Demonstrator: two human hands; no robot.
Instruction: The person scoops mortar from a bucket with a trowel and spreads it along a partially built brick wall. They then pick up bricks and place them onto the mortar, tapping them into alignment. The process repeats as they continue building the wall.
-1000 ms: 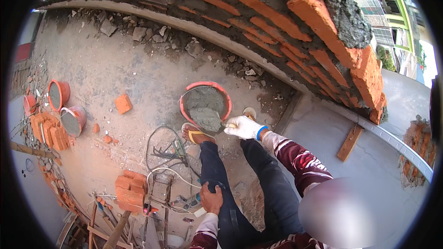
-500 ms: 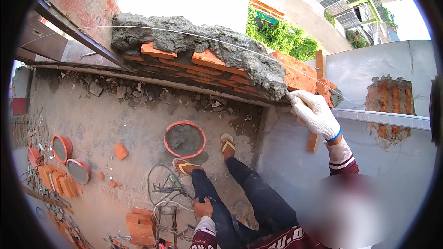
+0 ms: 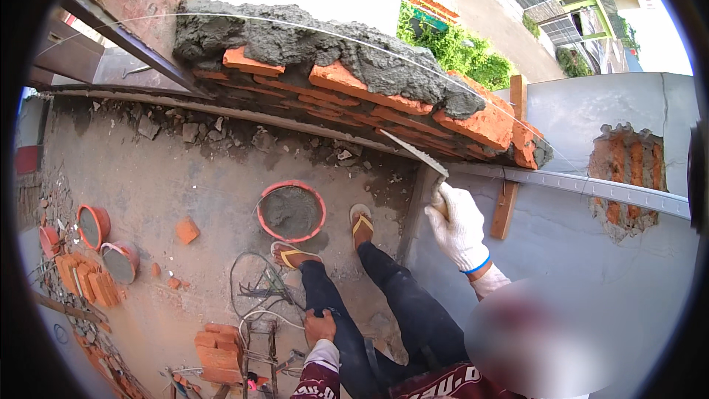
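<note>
White-gloved right hand [image 3: 456, 229] closed on a trowel [image 3: 418, 154], blade on the near side of the mortar-topped brick wall [image 3: 365, 91], right of the orange-red bucket [image 3: 292, 183]; left hand [image 3: 320, 326] on left leg [image 3: 316, 288], its grip indeterminable

Right hand [image 3: 459, 233], in a white knitted glove with a blue cuff edge, grips a trowel [image 3: 422, 157] whose blade, tilted and smeared grey, shows just below the edge of a brick wall [image 3: 369, 90] topped with rough wet mortar [image 3: 295, 38], a thin white string running lengthwise above it. Left hand [image 3: 320, 326], bare, rests on the trousered left leg near the knee. On the dusty floor: a round orange-red tub [image 3: 295, 238] of grey mix just ahead of the sandalled feet, a single brick [image 3: 187, 230] left of it, and stacked bricks [image 3: 219, 355] nearer the person.
</note>
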